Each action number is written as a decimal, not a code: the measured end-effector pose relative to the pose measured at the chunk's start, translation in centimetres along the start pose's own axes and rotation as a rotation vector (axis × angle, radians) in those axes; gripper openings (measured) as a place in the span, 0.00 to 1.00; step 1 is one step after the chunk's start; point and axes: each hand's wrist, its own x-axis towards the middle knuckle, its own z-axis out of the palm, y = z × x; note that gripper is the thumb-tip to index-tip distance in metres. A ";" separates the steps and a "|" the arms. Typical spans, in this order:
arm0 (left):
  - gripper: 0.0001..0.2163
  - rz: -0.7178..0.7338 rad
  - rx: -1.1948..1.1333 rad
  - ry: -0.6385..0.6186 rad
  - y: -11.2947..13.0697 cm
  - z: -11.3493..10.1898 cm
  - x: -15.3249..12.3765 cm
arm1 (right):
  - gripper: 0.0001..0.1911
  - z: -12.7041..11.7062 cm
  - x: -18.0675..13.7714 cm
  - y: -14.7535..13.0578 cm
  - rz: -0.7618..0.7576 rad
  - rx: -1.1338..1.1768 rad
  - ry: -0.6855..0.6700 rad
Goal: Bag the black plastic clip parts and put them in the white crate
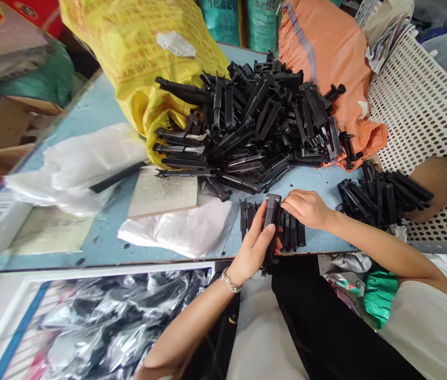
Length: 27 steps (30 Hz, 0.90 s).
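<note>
My left hand [255, 241], with a chain bracelet at the wrist, is closed around a long black plastic part [272, 212] held above the table's front edge. Just to its right, my right hand [307, 209] has its fingers pinched close to the part's upper end. What those fingertips hold, if anything, is hidden. Below both hands, a row of similar black plastic parts [295, 232] lies side by side on the blue table [322, 182]. Behind them spreads a large loose heap of the same black parts [247, 124].
A yellow woven sack [140, 47] and an orange sack [330, 58] flank the heap. Right stand a smaller pile of black parts [382, 195] and a perforated white crate [425, 89]. Plastic bags [179, 227] lie left; a bin of bagged black items [120, 322] is below.
</note>
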 end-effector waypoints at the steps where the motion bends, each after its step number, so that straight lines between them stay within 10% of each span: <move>1: 0.40 -0.016 -0.040 0.000 0.3 -0.2 0.1 | 0.17 -0.2 0.0 0.1 -0.061 -0.039 0.051; 10: 0.38 -0.210 -0.112 -0.156 2.3 -0.9 1.1 | 0.21 -2.0 0.5 1.8 -0.505 -0.311 0.059; 18: 0.36 -0.055 -0.095 0.117 1.1 -0.9 2.7 | 0.25 0.3 0.2 0.3 0.012 -0.094 -0.182; 27: 0.39 0.064 0.080 0.325 -0.6 -3.2 1.8 | 0.21 5.3 -3.6 -7.7 0.013 0.263 -0.264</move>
